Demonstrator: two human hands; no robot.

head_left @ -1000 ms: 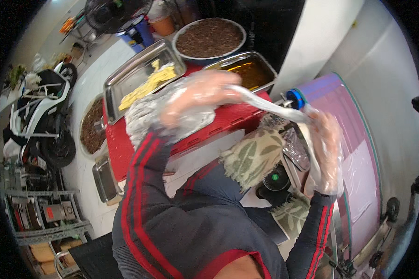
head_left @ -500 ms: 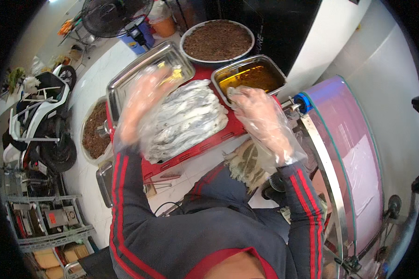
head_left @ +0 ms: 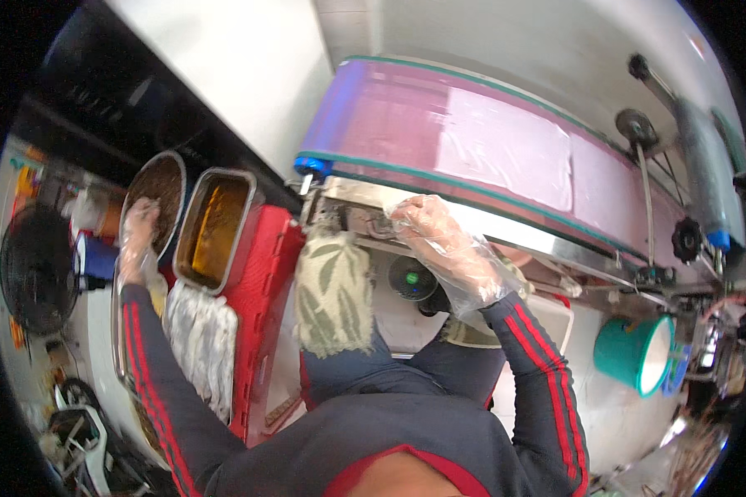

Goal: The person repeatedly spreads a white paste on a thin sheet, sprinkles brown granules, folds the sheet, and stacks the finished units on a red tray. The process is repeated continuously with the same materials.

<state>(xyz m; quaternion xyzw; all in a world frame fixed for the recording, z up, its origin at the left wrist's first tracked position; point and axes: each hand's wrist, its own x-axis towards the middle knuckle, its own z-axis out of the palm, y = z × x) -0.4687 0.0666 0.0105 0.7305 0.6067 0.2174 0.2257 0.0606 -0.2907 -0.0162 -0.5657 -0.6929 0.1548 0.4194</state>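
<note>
Both my hands wear loose clear plastic gloves. My left hand (head_left: 138, 234) reaches far left and rests with fingers apart on the rim of a round metal bowl (head_left: 176, 166) of dark brown filling, holding nothing that I can see. My right hand (head_left: 436, 238) lies palm down on the metal rail (head_left: 522, 240) of a machine, just below its wide roll of purple film (head_left: 472, 132). Its fingertips curl onto the rail's edge, and I cannot tell whether they pinch anything. A green leaf-patterned cloth (head_left: 336, 290) hangs between my arms.
A rectangular metal tray (head_left: 215, 228) of orange-brown liquid sits beside the bowl on a red surface (head_left: 261, 286). A pile of pale crinkled wrappers (head_left: 203, 340) lies below it. A small fan (head_left: 412, 279), a teal bucket (head_left: 634, 352) and a floor fan (head_left: 33, 269) stand around.
The view has swung right toward the film machine. My left hand left the wrapper pile for the round bowl. My right hand moved from above the red surface to the machine's rail.
</note>
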